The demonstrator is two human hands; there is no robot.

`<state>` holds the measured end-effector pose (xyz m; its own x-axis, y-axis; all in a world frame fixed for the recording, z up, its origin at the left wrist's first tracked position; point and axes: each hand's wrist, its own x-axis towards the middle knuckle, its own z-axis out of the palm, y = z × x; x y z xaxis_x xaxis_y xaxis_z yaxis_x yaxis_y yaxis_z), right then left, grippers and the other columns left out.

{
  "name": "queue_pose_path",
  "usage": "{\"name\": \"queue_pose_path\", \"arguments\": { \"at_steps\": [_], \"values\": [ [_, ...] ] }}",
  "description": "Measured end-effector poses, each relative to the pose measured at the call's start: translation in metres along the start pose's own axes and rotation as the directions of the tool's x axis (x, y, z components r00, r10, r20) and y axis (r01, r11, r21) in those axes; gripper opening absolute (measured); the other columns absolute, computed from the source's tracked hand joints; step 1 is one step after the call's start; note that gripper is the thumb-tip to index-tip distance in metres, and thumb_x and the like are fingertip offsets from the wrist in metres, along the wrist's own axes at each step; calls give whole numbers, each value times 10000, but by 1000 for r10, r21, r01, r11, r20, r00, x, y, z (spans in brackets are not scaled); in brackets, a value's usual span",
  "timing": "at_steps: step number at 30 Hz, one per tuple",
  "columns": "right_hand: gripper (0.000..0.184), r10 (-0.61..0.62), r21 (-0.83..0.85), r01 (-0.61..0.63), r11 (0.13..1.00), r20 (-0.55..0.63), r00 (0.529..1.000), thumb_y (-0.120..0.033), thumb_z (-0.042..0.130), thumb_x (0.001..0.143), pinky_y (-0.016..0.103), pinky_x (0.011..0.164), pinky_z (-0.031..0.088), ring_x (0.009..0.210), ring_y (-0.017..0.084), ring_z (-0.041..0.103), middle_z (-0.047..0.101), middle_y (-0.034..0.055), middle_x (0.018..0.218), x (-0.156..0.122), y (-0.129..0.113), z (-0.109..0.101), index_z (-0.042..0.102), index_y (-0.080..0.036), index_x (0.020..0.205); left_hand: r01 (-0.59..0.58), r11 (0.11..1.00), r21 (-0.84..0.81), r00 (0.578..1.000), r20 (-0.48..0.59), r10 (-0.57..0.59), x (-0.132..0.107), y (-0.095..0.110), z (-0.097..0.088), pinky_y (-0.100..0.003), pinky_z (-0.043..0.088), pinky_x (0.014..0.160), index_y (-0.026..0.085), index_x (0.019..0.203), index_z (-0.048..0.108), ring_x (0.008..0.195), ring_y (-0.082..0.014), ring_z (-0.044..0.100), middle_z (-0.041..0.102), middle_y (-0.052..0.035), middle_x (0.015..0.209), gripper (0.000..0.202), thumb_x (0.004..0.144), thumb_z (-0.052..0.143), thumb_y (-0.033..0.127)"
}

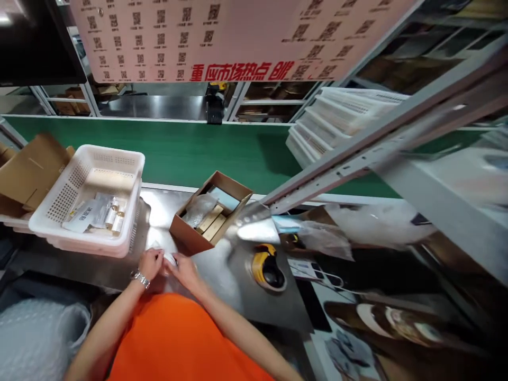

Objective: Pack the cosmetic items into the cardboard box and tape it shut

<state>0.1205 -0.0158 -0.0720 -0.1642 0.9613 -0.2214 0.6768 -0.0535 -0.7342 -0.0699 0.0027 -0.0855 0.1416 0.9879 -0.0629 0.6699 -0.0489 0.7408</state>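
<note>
- Past the left hand [151, 263], a lane runs between the basket [85, 239] and the box [191, 233].
- That box blocks reach beyond the right hand [186, 270].
- A slanting post [345, 162] bars the far right.

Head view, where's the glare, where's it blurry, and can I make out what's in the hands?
Head view: white glare on the metal table beside the white basket; head view: right side smeared and stretched, lower-right corner dark; head view: the small white item between left hand and right hand too washed out to identify.
</note>
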Motion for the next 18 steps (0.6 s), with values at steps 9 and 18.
{"name": "queue_pose_path", "arguments": {
  "at_steps": [9, 18],
  "values": [
    [177, 226, 467, -291, 835, 191, 955, -200, 535, 963, 279, 577, 484, 712, 207, 707, 722, 56, 912, 16, -8, 36, 453, -217, 1119, -38, 919, 393, 999, 28, 29, -25, 23, -1, -320, 404, 735, 166, 1116, 787, 865, -235, 681, 709, -122, 966, 450, 1136, 368, 328],
    [30, -58, 180, 30, 983, 155, 986, -183, 567, 993, 283, 674, 405, 700, 190, 646, 632, 5, 698, -11, -14, -1, 573, -181, 1023, -212, 955, 209, 954, -168, 249, -37, 48, -24, -341, 473, 731, 173, 1038, 820, 773, -207, 700, 713, -78, 839, 463, 1119, 409, 368]
  ]
}}
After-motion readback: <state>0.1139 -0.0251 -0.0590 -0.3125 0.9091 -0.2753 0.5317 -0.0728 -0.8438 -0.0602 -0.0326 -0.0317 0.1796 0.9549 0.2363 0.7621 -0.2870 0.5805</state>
